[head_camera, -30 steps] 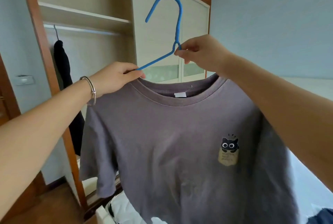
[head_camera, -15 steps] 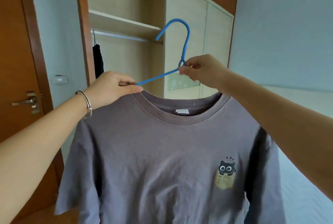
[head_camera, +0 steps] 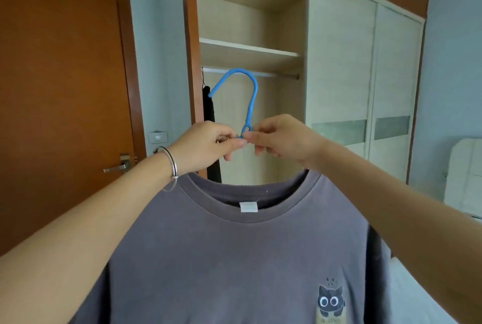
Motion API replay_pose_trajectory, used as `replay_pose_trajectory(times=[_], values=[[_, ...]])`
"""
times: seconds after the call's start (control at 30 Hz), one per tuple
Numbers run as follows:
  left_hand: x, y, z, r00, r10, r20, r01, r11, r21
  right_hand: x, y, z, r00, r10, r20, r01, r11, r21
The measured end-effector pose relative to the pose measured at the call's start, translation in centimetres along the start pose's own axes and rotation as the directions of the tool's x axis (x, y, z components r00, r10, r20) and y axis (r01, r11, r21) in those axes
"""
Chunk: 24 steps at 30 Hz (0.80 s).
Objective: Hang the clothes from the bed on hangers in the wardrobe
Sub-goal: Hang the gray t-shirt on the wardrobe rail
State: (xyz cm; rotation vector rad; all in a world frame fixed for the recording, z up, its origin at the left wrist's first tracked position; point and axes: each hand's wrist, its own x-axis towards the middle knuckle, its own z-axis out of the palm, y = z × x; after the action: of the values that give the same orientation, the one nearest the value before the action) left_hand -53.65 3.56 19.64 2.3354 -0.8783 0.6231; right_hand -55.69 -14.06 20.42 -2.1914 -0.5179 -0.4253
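Note:
A grey T-shirt [head_camera: 234, 258] with a small black cat print hangs on a blue hanger [head_camera: 250, 99] in front of me. Only the hook and neck of the hanger show; its arms are hidden inside the shirt. My left hand [head_camera: 206, 146] and my right hand [head_camera: 281, 138] both pinch the hanger at the base of its hook, fingertips almost meeting. The hook points left and stands level with the wardrobe rail [head_camera: 276, 74], still in front of it. The open wardrobe [head_camera: 247, 55] is straight ahead.
A dark garment [head_camera: 210, 115] hangs at the rail's left end. A shelf sits just above the rail. Sliding wardrobe doors [head_camera: 365, 83] close the right part. A brown room door [head_camera: 62, 94] stands at left. A white bed edge [head_camera: 464, 180] shows at right.
My left hand slid from the shirt's shoulder along the hanger arm to the hook's base beside the right hand. The view turned left and the hanger came level with the rail.

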Motion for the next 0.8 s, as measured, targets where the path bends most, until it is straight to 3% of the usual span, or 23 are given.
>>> replay_pose_trajectory(times=[0.1, 0.23, 0.37, 0.5, 0.57, 0.73, 0.8], values=[[1.8, -2.9, -1.0, 1.0, 0.001, -0.008, -0.001, 0.999, 0.036, 3.9, 0.9, 0.3, 0.99, -0.005, 0.143, 0.005, 1.0, -0.001], [3.7, -8.2, -3.6, 0.991, -0.034, -0.127, 0.042, 0.997, 0.061, 8.0, 4.7, -0.7, 1.0, -0.028, 0.005, 0.028, 0.98, -0.195], [5.4, -14.3, -6.1, 0.981, -0.073, -0.182, 0.094, 0.99, 0.107, 10.4, 10.0, -0.3, 0.988, 0.144, 0.051, -0.129, 0.967, -0.219], [6.7, -19.7, -8.1, 0.964, -0.045, -0.263, 0.079, 0.99, 0.12, 11.8, 13.3, 2.4, 0.955, 0.29, 0.053, -0.249, 0.89, -0.381], [7.4, -22.3, -9.3, 0.962, -0.014, -0.274, 0.046, 0.993, 0.113, 12.6, 14.4, 4.4, 0.935, 0.351, 0.057, -0.312, 0.887, -0.339], [9.2, -28.1, -11.8, 0.972, 0.023, -0.235, -0.007, 0.998, 0.069, 14.5, 14.1, 8.3, 0.892, 0.452, 0.022, -0.452, 0.888, 0.081], [10.1, -30.2, -12.1, 0.974, 0.026, -0.224, -0.019, 0.999, 0.031, 15.1, 13.8, 9.9, 0.881, 0.473, 0.022, -0.47, 0.869, 0.155]])
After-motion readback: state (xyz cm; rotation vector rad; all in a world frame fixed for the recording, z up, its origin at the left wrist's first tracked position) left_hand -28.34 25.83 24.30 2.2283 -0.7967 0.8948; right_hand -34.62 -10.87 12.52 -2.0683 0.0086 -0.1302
